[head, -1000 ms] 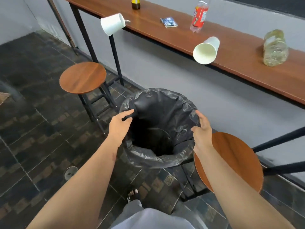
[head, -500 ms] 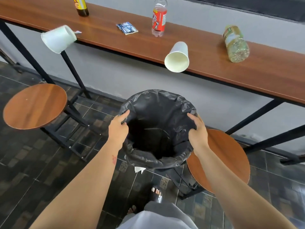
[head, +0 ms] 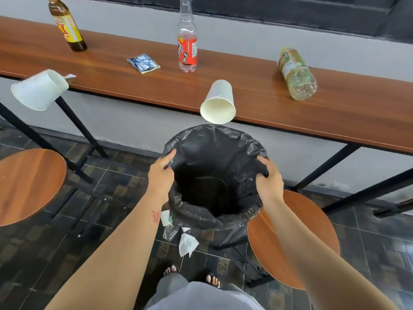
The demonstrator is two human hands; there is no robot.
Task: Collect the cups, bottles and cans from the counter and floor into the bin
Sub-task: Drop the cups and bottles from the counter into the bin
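Note:
A bin lined with a black bag (head: 223,139) is held below the counter's front edge. My left hand (head: 161,174) grips its left rim and my right hand (head: 268,182) grips its right rim. On the wooden counter (head: 257,101) two white paper cups lie on their sides and overhang the edge: one (head: 219,104) right above the bin, another (head: 39,90) at the far left. A brown bottle (head: 67,25) and a clear bottle with a red label (head: 187,44) stand upright. A bottle with yellowish liquid (head: 297,73) lies on its side at the right.
A blue packet (head: 143,63) lies on the counter. Two round wooden stools stand on the tiled floor, one (head: 29,184) at the left and one (head: 312,231) under my right arm. Crumpled white paper (head: 187,243) and a small clear plastic item (head: 170,231) lie on the floor under the bin.
The bin has come up and closer to the counter edge between both hands. The view has shifted right and forward, so the counter items look nearer, and litter under the bin now shows.

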